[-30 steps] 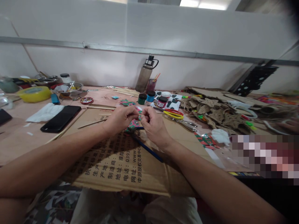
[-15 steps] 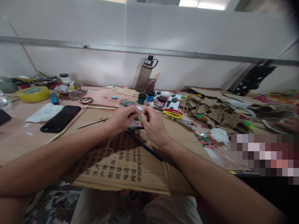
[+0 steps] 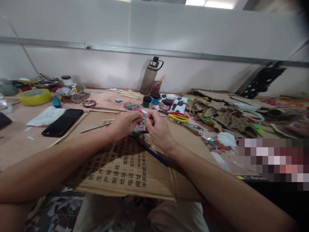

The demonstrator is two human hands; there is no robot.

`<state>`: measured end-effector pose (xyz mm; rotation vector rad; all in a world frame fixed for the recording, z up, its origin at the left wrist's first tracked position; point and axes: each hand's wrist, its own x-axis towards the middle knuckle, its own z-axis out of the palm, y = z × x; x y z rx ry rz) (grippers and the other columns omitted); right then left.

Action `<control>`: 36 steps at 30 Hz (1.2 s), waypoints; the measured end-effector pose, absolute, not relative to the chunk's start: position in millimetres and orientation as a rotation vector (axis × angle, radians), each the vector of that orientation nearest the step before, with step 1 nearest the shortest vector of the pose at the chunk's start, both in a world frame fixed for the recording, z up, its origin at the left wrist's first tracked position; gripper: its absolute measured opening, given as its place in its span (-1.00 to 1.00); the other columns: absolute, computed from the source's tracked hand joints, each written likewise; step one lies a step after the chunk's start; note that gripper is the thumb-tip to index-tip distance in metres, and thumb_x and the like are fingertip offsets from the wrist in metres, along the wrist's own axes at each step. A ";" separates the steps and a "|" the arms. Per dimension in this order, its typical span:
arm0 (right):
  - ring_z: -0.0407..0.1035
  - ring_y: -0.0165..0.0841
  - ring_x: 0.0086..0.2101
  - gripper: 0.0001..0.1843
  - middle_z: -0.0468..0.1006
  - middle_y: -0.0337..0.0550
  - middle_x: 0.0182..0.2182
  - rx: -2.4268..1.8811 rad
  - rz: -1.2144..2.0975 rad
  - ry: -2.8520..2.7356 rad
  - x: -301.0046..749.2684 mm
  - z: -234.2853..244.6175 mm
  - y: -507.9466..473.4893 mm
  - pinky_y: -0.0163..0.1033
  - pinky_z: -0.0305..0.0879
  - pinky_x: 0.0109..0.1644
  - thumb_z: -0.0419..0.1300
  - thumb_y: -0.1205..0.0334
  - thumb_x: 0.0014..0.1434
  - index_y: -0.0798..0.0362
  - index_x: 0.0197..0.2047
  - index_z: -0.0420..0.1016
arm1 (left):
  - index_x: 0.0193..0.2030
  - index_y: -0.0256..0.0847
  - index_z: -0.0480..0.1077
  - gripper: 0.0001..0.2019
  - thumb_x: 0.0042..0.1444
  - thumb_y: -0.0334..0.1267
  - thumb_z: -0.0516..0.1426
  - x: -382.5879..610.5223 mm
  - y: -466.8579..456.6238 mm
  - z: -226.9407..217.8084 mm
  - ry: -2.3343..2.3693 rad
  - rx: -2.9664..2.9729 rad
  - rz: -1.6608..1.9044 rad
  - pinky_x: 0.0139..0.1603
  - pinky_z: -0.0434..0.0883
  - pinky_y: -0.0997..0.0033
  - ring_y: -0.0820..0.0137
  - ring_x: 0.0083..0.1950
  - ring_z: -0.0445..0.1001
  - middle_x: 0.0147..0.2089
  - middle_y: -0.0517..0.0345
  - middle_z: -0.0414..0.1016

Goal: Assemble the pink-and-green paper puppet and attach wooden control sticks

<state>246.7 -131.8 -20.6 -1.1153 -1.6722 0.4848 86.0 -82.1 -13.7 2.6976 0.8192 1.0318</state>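
My left hand [image 3: 123,125] and my right hand [image 3: 158,128] are close together over the cardboard sheet [image 3: 159,183], each with its fingers pinched. Whatever lies between the fingertips is too small or hidden to make out. Just behind and below them shows a pink and green patterned piece [image 3: 139,126], partly covered by the hands. A dark blue rod [image 3: 154,154] lies slantwise under my right hand. To the left of my left hand, a thin wooden stick [image 3: 94,127] rests on the cardboard.
Scissors with red and yellow handles [image 3: 179,118] lie right of my hands, beside pliers [image 3: 191,127]. Paint jars [image 3: 146,101] and a bottle [image 3: 148,77] stand behind. Left are a black phone [image 3: 63,122] and yellow tape [image 3: 35,97]. Woven brown pieces [image 3: 214,112] are piled at right.
My left hand has shifted slightly left and down, so a little more of the pink and green piece shows between the hands. My right hand has hardly moved.
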 end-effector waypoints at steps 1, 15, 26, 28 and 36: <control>0.08 -0.44 -0.54 -0.94 0.15 -0.38 -0.56 -1.113 0.500 -1.667 246.5 -21.1 -131.9 -0.28 0.03 -0.44 -0.02 0.25 0.13 -0.02 -0.38 0.12 | -0.35 -0.26 0.40 -0.87 0.20 -0.38 0.07 85.8 -82.1 -14.3 0.810 2.705 1.040 -0.36 0.23 0.52 0.47 -0.41 0.34 -0.43 0.18 0.43; 0.06 -0.43 -0.52 -0.94 0.15 -0.36 -0.54 -1.164 0.471 -1.692 247.4 -19.6 -131.7 -0.28 0.02 -0.42 -0.04 0.27 0.13 -0.02 -0.39 0.11 | -0.27 -0.27 0.41 -0.84 0.26 -0.33 0.03 86.0 -79.3 -19.1 0.804 2.749 1.032 -0.34 0.25 0.51 0.46 -0.37 0.38 -0.37 0.15 0.48; 0.05 -0.44 -0.50 -0.95 0.17 -0.34 -0.51 -1.152 0.347 -1.737 247.8 -21.9 -133.0 -0.28 -0.01 -0.40 -0.03 0.31 0.12 -0.01 -0.37 0.13 | -0.37 -0.27 0.39 -0.80 0.26 -0.33 0.03 85.0 -79.7 -17.2 0.811 2.772 1.015 -0.41 0.20 0.53 0.49 -0.45 0.31 -0.48 0.20 0.39; 0.04 -0.44 -0.51 -0.94 0.17 -0.34 -0.51 -1.155 0.359 -1.717 246.6 -21.3 -134.1 -0.28 -0.01 -0.40 -0.03 0.31 0.11 -0.01 -0.37 0.12 | -0.34 -0.27 0.40 -0.82 0.25 -0.35 0.03 84.4 -80.3 -16.9 0.780 2.794 1.058 -0.39 0.22 0.53 0.50 -0.43 0.33 -0.47 0.20 0.41; 0.11 -0.41 -0.47 -0.96 0.20 -0.33 -0.49 -1.184 0.493 -1.655 241.8 -21.6 -138.6 -0.27 0.04 -0.37 -0.04 0.28 0.15 -0.02 -0.35 0.13 | -0.33 -0.25 0.41 -0.84 0.23 -0.41 0.03 82.1 -79.0 -20.3 0.724 2.909 1.118 -0.35 0.27 0.52 0.47 -0.38 0.39 -0.40 0.16 0.46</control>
